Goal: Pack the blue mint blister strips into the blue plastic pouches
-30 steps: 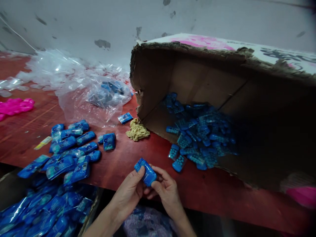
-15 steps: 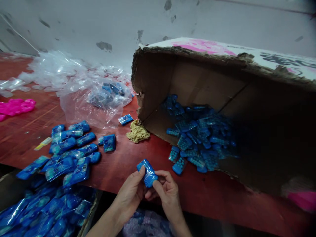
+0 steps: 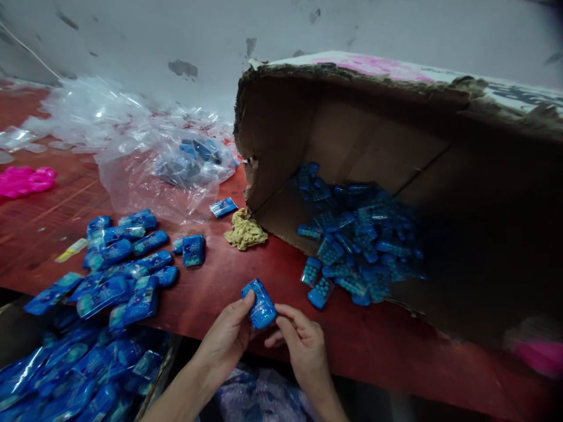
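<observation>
A small blue packet (image 3: 259, 303) is gripped by the left hand (image 3: 229, 340), thumb on top and fingers curled beneath, just above the near edge of the red table (image 3: 229, 281). The packet's lower right end is touched by the right hand (image 3: 303, 346), whose fingers are loosely bent and not closed around it. A heap of blue packets (image 3: 118, 264) is spread on the table to the left. A torn cardboard box (image 3: 352, 129) is laid on its side to the right, with more blue pieces (image 3: 352, 246) spilled inside. A crumpled tan glove (image 3: 245, 230) is seen beside the box.
</observation>
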The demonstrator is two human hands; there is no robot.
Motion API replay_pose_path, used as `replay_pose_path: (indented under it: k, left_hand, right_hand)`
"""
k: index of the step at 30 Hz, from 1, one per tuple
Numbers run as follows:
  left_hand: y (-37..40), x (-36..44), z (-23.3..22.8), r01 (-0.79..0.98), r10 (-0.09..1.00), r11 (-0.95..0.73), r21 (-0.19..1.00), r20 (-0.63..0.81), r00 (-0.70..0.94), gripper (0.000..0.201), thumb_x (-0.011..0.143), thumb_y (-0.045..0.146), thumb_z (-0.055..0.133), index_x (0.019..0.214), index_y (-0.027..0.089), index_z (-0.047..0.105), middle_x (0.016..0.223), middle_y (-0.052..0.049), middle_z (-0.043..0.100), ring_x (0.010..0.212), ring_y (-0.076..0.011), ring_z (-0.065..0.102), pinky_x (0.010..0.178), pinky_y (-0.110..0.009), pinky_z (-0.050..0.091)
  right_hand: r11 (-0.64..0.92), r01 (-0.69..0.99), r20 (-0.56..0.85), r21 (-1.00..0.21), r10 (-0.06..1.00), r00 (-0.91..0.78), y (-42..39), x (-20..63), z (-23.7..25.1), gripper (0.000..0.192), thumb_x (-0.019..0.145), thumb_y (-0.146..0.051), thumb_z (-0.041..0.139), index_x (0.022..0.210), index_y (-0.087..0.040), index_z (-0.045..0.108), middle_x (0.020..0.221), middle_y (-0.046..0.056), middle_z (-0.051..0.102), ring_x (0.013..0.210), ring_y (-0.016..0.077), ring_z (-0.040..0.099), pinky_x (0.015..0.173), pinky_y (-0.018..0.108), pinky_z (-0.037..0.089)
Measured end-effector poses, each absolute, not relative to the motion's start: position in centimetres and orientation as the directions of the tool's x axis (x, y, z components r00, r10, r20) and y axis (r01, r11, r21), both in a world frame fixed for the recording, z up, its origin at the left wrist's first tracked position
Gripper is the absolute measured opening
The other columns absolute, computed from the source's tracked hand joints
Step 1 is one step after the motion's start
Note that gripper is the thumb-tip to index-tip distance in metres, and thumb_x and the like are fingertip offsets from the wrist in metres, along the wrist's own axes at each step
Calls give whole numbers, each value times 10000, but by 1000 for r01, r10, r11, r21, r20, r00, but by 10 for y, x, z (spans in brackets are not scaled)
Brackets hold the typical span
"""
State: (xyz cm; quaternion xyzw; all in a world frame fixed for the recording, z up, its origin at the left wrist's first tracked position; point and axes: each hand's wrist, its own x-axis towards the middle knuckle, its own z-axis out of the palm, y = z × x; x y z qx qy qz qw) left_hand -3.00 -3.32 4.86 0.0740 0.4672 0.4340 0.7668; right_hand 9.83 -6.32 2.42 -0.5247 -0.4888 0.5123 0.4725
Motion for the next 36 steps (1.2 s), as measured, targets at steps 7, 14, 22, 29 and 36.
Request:
replay_pose_path:
  k: [7,14,22,29,36]
  left_hand:
    - [-30,-40,46,-450,751,629,633,-644,144,281,634,383,679,559,130,582,525,15,563,504,-75,449,548,-207,384]
    - [-29,-44,50,-436,760,623,649,-635,141,296,649,385,662,529,137,553,488,35,514,476,-65,398,505,-195,347]
    - [-24,-44,52,-501,778,588,635,-613,137,276,698,403,611,693,130,644,619,-19,628,606,-125,537,660,-267,427]
    - [-27,-39,45,-567,787,541,621,-612,81,221,694,365,630,667,146,634,619,4,631,577,-98,523,612,-221,409]
    - [-27,-32,40,-528,760,617,583,-616,208,309,732,426,561,678,128,627,630,-39,642,581,-141,560,591,-265,430]
  right_hand:
    - [438,524,298,-731,895,-331,-53,110,40,237,893,-152,373,927,-155,608,723,56,673,644,151,644,608,219,475]
    - [511,629,269,-586,854,-445,-44,111,43,256,867,-128,358,697,-173,543,529,-9,552,463,114,543,488,204,391]
    - [161,384,58,-909,962,-268,-48,98,40,520,786,-206,585,1265,-294,402,1033,24,618,792,152,612,690,228,501]
    - [70,352,15,-933,988,-156,-53,86,27,469,785,-192,559,1234,-298,470,1145,45,584,979,214,575,760,282,506]
    - [-178,63,-181,-982,983,-39,-55,78,12,384,769,-204,560,1150,-234,518,876,26,658,659,146,624,583,241,533]
